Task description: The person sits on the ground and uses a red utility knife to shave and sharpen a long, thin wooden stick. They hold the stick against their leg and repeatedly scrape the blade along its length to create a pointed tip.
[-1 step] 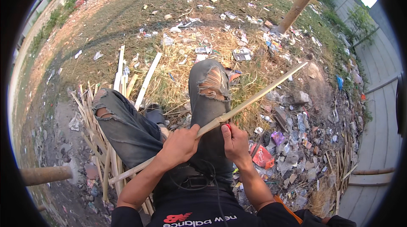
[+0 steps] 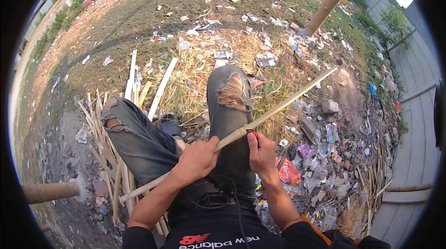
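Observation:
A long pale bamboo strip (image 2: 283, 106) lies slantwise across my right thigh, its far end pointing up to the right and its near end passing under my left forearm. My left hand (image 2: 197, 157) is closed around the strip near its middle. Just right of the thigh, my right hand (image 2: 263, 154) is closed on a small red-handled knife (image 2: 253, 134), thumb on top. The knife meets the strip's lower edge beside a knot; its blade is mostly hidden.
More bamboo strips (image 2: 121, 181) are piled by my left leg, and a few (image 2: 163, 86) lie ahead of it. Litter and a red wrapper (image 2: 290, 173) cover the ground at right. Poles stand at left (image 2: 51, 192) and far right (image 2: 331, 5), near a grey wall (image 2: 415, 70).
My right hand with the knife has shifted slightly to the right and up along the strip. My left hand and the strip stay in place.

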A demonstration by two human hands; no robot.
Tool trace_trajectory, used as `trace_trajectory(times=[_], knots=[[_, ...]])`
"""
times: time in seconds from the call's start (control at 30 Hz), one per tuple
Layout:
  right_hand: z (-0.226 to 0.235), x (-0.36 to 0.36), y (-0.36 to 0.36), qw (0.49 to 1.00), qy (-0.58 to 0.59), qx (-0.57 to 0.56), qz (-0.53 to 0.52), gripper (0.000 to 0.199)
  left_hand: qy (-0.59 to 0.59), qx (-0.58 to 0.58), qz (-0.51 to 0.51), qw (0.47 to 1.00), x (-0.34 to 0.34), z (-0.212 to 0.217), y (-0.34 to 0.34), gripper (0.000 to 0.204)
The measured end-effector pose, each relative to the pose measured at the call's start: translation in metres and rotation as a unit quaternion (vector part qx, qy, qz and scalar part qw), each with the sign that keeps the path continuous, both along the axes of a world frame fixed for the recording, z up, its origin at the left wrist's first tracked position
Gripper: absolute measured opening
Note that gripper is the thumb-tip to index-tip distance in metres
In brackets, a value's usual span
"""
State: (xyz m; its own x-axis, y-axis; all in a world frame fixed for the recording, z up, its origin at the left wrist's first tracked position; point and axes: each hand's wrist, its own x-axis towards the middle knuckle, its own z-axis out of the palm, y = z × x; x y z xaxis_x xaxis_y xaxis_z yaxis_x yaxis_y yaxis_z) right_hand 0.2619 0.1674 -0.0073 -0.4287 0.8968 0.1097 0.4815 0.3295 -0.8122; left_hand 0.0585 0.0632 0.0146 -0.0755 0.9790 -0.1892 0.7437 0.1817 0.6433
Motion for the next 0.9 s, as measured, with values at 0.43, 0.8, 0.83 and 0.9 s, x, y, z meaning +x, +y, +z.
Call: trace_trajectory(times=[0.43,0.8,0.83,0.9], knots=[[0.005,-0.002,0.009,1.000,0.004,0.003,-0.016,0.042,-0.022,0.008,-0.008,1.000,0.000,-0.003,0.004,0.021],[0.000,-0.007,-0.011,0.999,-0.033,0.021,0.030,0.042,-0.052,0.017,-0.002,0.998,-0.003,-0.006,0.005,0.023],[0.005,-0.004,0.008,1.000,-0.010,-0.015,-0.004,0.042,-0.051,0.010,-0.001,0.999,-0.004,-0.002,0.005,0.023],[0.022,-0.005,0.016,0.998,0.016,-0.057,-0.038,0.044,-0.059,0.005,0.005,0.998,0.000,0.000,0.008,0.024]])
